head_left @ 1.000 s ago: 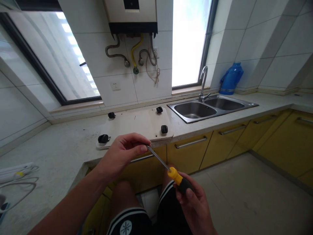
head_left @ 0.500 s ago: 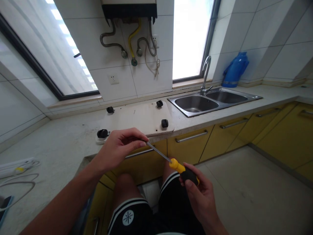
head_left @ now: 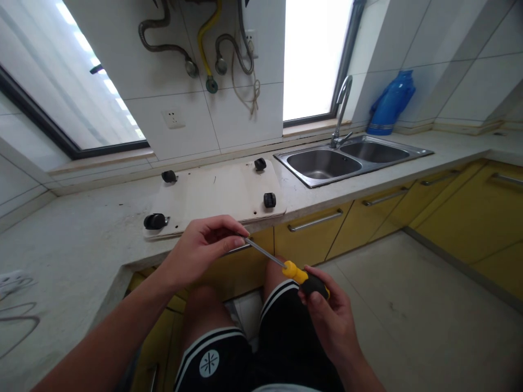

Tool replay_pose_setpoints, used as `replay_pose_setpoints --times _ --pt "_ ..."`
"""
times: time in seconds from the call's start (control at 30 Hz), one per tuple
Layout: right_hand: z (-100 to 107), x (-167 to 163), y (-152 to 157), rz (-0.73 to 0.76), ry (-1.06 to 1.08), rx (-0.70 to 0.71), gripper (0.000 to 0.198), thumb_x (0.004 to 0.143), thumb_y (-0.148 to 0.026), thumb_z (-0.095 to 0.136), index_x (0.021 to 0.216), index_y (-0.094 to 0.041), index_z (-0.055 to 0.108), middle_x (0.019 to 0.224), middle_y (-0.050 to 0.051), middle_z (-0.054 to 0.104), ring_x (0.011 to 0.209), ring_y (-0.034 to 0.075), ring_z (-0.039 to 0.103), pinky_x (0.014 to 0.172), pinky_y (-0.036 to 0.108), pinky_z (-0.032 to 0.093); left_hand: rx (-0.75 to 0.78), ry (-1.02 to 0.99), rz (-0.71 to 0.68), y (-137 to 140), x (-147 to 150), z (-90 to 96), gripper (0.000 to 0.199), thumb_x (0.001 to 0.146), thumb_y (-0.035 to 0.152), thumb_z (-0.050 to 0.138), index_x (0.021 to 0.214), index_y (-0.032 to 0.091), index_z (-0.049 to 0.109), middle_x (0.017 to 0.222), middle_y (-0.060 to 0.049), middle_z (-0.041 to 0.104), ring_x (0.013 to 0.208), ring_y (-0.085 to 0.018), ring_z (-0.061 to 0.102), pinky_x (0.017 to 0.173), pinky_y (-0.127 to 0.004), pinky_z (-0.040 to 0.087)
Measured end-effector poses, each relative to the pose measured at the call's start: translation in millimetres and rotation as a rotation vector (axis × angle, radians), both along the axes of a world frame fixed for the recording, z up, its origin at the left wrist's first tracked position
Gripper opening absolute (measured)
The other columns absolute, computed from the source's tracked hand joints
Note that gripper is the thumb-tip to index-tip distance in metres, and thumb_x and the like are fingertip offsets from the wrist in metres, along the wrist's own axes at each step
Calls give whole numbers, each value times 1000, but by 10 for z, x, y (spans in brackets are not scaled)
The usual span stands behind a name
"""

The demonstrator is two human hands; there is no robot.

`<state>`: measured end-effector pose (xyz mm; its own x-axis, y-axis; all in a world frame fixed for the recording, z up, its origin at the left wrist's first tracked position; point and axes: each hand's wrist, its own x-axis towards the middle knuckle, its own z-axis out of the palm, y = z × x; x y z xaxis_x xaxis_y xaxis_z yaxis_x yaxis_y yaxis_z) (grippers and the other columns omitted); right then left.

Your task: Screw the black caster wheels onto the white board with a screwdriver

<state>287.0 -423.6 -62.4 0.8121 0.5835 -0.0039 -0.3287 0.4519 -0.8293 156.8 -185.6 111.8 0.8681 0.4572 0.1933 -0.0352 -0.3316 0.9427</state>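
Note:
A screwdriver [head_left: 296,272] with a yellow and black handle slants across the view in front of the counter edge. My right hand [head_left: 333,310] is closed around its handle. At the far end of the metal shaft, my left hand [head_left: 208,245] pinches the tip between thumb and fingers; the tip itself is hidden, and I cannot make out whether a small piece is there too. Beyond my left hand lies a pale flat board [head_left: 220,190] on the counter. Black casters stand at its corners, such as the near-left caster [head_left: 155,221] and the near-right caster [head_left: 269,200].
The counter [head_left: 98,228] runs along the tiled wall, with a double steel sink [head_left: 316,175] and tap [head_left: 342,109] to the right. A blue thermos flask [head_left: 390,103] stands behind it. A power strip [head_left: 12,280] with cable lies far left. Yellow cabinets [head_left: 314,245] are below.
My view has tilted down and shifted slightly right, so the board and sink appear higher and further left. Both hands keep the same hold on the screwdriver.

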Motion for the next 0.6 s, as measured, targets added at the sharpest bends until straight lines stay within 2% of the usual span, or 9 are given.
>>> replay_pose_setpoints --times 0.07,0.17,0.2,0.27,0.33,0.4,0.47,0.53,0.6 --pt "-37 -10 29 13 69 0 48 75 -47 102 118 -27 88 104 9 83 76 14 74 71 23 62 -29 -13 -39 47 72 -60 13 86 30 91 98 25 87 93 -5 82 89 -22 80 83 -32 69" --pt "-126 -8 82 28 192 -3 49 76 -46 101 119 -29 88 99 7 83 75 11 73 72 18 61 -72 -42 -127 137 217 -214 39 90 27 91 128 26 82 104 -5 83 93 -19 80 85 -29 68" --pt "-162 5 100 28 235 -3 50 74 -47 102 119 -30 88 97 6 83 75 10 73 72 17 61 -64 -55 -154 168 279 -283 46 92 27 89 137 27 78 108 -5 83 96 -19 80 87 -29 68" --pt "-240 61 127 9 325 -4 53 69 -48 105 116 -30 89 98 6 83 73 9 72 74 17 62 42 -80 -163 226 427 -440 46 101 30 81 146 28 72 117 -6 82 100 -19 80 89 -30 68" --pt "-316 166 132 -31 393 -7 55 64 -51 107 112 -31 90 100 6 84 71 8 70 77 18 63 316 -128 -99 272 605 -608 40 108 29 73 148 27 69 128 -9 79 110 -21 78 95 -33 67" --pt "-365 323 107 -88 409 -20 56 60 -52 108 109 -32 90 98 7 85 68 7 68 76 18 64 719 -197 -11 311 800 -766 40 109 22 69 149 22 68 138 -13 75 121 -25 74 104 -40 64" --pt "-355 525 60 -150 353 -47 56 59 -54 108 107 -33 90 94 7 84 65 7 66 70 17 63 1106 -279 16 350 993 -901 44 107 13 67 151 16 67 147 -17 72 133 -30 69 111 -45 60" --pt "-261 754 20 -221 251 -91 56 62 -55 106 110 -33 89 95 6 83 66 8 65 70 18 63 1343 -334 -7 394 1164 -1011 43 106 8 63 149 11 68 152 -19 70 137 -31 66 110 -43 58" --pt "-82 988 17 -312 126 -145 56 64 -57 105 112 -34 87 96 4 81 69 9 66 72 21 64 1455 -394 -39 439 1301 -1102 38 108 9 62 145 11 71 155 -17 70 139 -29 66 107 -40 57"
